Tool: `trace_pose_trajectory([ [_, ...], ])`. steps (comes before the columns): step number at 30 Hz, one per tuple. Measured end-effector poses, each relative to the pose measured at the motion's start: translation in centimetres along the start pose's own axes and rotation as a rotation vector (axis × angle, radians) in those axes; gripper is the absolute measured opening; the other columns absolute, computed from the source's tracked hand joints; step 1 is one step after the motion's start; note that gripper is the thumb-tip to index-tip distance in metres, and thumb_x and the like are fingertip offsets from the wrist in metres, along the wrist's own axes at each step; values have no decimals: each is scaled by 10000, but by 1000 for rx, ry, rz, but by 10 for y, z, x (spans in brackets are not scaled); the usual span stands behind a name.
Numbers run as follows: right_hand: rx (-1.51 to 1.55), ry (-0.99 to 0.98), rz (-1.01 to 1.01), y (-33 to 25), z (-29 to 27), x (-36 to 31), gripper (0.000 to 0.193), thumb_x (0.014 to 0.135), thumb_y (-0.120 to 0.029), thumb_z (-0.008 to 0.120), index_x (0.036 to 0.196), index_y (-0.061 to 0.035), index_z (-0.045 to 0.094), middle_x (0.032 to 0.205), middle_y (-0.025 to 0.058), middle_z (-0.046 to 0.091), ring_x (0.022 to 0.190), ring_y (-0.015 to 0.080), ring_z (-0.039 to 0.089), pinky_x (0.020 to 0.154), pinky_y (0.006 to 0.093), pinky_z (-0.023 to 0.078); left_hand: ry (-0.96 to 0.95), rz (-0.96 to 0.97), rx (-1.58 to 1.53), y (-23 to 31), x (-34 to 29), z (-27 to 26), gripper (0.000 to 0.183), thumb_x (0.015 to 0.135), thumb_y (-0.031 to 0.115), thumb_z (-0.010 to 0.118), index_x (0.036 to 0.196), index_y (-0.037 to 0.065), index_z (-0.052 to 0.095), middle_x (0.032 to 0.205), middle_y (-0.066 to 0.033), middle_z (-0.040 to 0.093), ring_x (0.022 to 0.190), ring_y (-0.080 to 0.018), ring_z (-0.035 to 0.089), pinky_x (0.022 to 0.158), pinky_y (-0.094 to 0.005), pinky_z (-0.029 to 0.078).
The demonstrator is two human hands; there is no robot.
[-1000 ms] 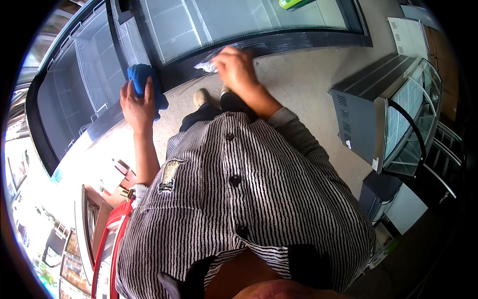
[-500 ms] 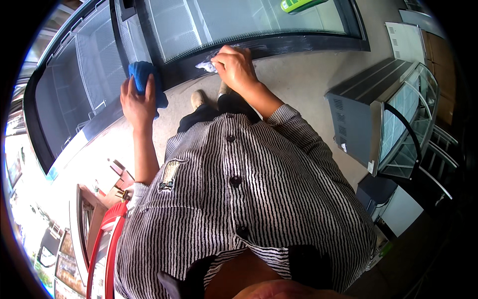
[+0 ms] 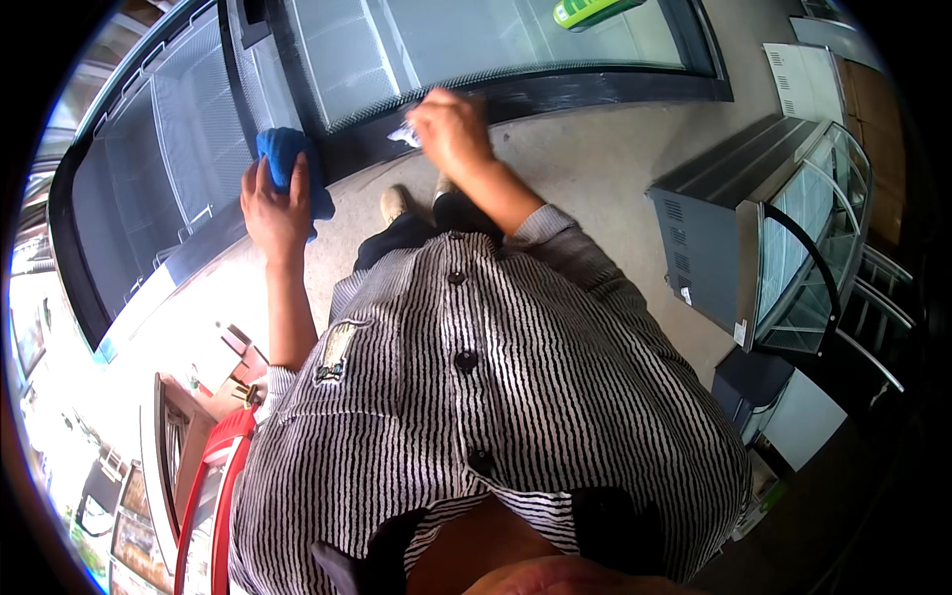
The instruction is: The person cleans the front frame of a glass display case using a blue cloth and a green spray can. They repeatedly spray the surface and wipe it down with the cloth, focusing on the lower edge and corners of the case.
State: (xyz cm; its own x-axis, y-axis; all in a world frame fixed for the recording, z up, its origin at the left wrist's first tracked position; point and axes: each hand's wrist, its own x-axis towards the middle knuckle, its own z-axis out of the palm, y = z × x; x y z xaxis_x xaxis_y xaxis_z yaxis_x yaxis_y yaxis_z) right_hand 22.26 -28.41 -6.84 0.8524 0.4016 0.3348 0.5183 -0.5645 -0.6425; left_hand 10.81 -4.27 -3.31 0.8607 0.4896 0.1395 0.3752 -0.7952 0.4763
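Note:
A chest freezer [image 3: 372,151] with a dark frame and glass top stands in front of me. My left hand [image 3: 278,210] is closed on a folded blue cloth [image 3: 286,151], which rests against the freezer's front edge left of centre. Farther right, my right hand [image 3: 453,129] pinches a crumpled whitish piece [image 3: 405,135], thin like a wipe or plastic scrap, against the dark front rim. Most of that piece is hidden by the fingers, and the hand is slightly blurred. On the glass at the far right lies a green bottle [image 3: 585,12], partly cut off by the view.
A grey display case [image 3: 709,178] with curved glass stands on the floor to my right, with a white panel [image 3: 783,84] behind it. Red framing [image 3: 230,436] is close on my left. My shoes [image 3: 395,203] are near the freezer's base.
My right hand has shifted a little left along the freezer's front rim, still holding the whitish piece. My left hand and the blue cloth have hardly moved.

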Motion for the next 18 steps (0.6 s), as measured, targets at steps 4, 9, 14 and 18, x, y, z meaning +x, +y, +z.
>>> trace_pose_trajectory([
  [4,12,94,34,4,-6,-5,65,734,-39,769,760,-78,724,766,79,663,685,270,663,636,371,527,6,-19,-15,4,-1,-1,569,870,470,690,1187,-2,663,1241,-209,611,1123,-413,591,984,-458,451],
  [9,-212,179,137,41,-23,-6,90,772,-34,720,720,-105,701,709,76,619,599,230,625,531,344,485,20,-3,-26,3,-1,-1,563,870,460,694,1179,-10,663,1211,-209,619,1107,-410,594,976,-452,451],
  [14,120,155,-38,-18,13,-16,115,725,4,718,681,-77,651,692,80,592,654,246,606,578,371,477,9,14,-32,9,2,-3,537,875,449,696,1148,-13,666,1162,-206,628,1065,-407,601,941,-455,460],
  [18,38,311,301,46,-30,-5,138,765,-44,733,668,-82,643,693,82,590,608,230,585,548,344,472,21,36,-25,3,0,-1,533,882,454,688,1149,-7,663,1158,-204,628,1057,-405,606,928,-458,466],
])
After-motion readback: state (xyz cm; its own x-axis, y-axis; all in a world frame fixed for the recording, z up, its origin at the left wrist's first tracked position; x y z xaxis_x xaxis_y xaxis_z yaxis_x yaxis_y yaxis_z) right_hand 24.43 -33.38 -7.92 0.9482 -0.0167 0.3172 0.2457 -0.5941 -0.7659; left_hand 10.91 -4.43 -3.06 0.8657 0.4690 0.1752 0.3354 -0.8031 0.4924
